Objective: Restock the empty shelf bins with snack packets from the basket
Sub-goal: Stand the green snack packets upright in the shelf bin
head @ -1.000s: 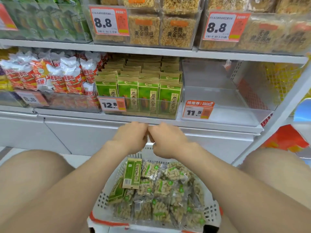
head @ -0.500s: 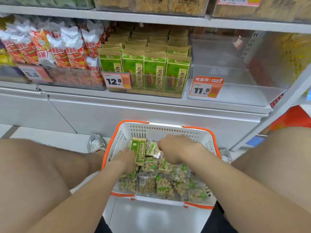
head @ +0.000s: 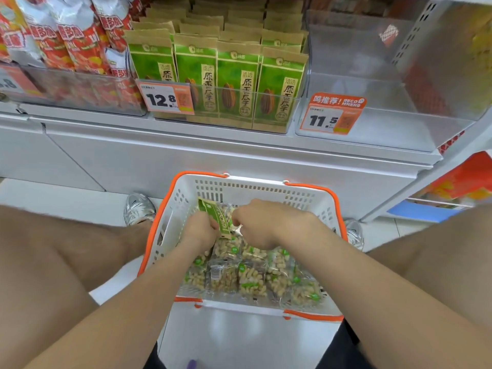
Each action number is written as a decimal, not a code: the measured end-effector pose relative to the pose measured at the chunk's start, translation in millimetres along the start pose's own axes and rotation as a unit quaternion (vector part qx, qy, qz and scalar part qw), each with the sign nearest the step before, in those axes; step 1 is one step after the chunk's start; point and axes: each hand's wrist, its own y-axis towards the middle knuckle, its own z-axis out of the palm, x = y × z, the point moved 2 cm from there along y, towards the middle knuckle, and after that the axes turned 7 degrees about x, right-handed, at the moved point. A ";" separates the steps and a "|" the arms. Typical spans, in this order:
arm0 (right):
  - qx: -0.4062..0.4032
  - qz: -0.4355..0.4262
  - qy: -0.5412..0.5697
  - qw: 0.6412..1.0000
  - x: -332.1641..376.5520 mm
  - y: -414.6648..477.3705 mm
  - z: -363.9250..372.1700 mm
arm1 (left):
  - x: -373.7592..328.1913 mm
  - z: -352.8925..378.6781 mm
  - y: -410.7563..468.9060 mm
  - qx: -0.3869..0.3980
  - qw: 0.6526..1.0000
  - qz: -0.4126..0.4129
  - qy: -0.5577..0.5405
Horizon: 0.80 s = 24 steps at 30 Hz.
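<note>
A white basket with orange rims point(head: 255, 187) sits on the floor between my knees, filled with several clear packets of nuts point(head: 250, 280). A green seed packet point(head: 217, 218) stands tilted at the basket's far side. My left hand point(head: 198, 231) is closed on that green packet's lower edge. My right hand point(head: 269, 225) reaches into the pile beside it with fingers curled on a clear packet, partly hidden under the hand. The empty clear shelf bin point(head: 372, 126) with an 11.5 price tag is up at the right.
A bin of green seed packets point(head: 218, 83) with a 12.8 tag stands left of the empty bin. Red and white snack bags point(head: 66, 35) fill the bin further left. White cabinet fronts point(head: 186, 155) run below the shelf. My shoes point(head: 138, 207) flank the basket.
Both hands dropped from above the basket's far rim into the basket. The left hand took hold of the green packet and tilted it. The view tipped downward and closer.
</note>
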 end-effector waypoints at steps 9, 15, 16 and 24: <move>-0.032 0.033 0.011 0.999 -24.2 -29.2 -22.8 | -32.8 -19.6 -22.0 0.009 0.997 0.068 -0.027; -0.121 0.048 0.017 0.991 -36.9 -46.6 -34.3 | -54.4 -53.6 -42.3 -0.125 0.977 0.150 -0.087; -0.155 0.054 0.021 0.986 -37.0 -47.6 -36.4 | -58.6 -62.5 -44.4 -0.128 0.973 0.152 -0.120; -0.302 0.174 0.166 0.923 -47.9 -68.5 -62.1 | -99.0 -125.3 -67.0 -0.108 0.797 0.088 -0.587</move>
